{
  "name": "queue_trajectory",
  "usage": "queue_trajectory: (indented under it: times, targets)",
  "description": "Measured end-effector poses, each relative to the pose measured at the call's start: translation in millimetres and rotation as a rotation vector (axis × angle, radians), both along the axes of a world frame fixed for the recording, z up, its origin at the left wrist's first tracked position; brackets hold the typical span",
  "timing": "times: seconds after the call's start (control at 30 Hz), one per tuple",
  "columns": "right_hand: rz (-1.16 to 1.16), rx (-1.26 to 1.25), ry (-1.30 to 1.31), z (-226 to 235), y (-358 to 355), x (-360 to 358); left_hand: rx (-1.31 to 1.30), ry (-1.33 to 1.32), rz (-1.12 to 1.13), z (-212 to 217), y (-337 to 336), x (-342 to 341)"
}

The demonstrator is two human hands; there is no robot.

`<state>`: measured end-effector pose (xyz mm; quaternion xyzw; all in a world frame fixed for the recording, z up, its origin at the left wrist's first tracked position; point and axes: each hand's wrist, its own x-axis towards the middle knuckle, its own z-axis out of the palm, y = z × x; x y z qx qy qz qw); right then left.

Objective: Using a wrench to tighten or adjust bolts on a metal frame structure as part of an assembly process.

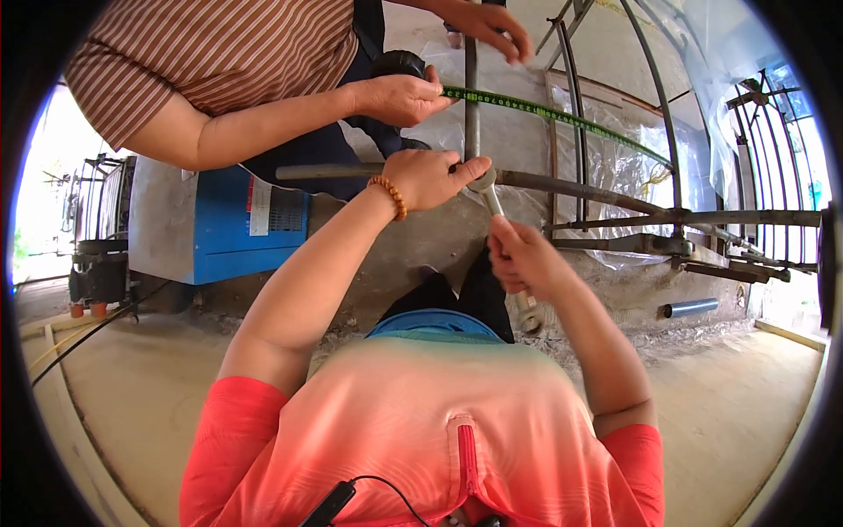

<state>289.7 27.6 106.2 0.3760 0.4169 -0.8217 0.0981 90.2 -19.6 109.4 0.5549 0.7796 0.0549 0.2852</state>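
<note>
My right hand point(527, 257) is closed round the shank of a metal wrench point(491, 200). One end of the wrench sits at the crossing of two metal pipes, and its ring end point(529, 322) sticks out below my fist. My left hand point(428, 179), with a beaded bracelet on the wrist, wraps over the horizontal pipe point(571, 191) at that crossing. Its thumb reaches to the wrench's head, and the fingers partly hide the joint. The upright pipe point(472, 132) runs away from me from the same spot.
Across from me, a co-worker's hand point(399, 98) holds a tape measure with its green tape point(562, 116) stretched rightward to the pipe frame point(674, 189). Their other hand point(492, 31) hovers nearby. A blue machine point(246, 224) stands left; a short pipe point(691, 307) lies right.
</note>
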Motion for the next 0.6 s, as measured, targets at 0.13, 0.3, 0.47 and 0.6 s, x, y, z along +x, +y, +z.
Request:
queue_trajectory:
  times: [0.13,0.3,0.47,0.6]
  targets:
    - [0.527,0.964,-0.125,30,79,4,0.085,0.023,0.002,2,-1,2]
    - [1.167,1.654,-0.027,96,120,-54,0.106,0.023,-0.001,-4,-4,-2]
    - [1.553,2.107,0.125,125,110,-105,0.191,0.097,-0.022,-12,-4,3]
    - [1.593,2.417,0.5,153,114,-122,0.551,0.214,0.097,-22,-10,16]
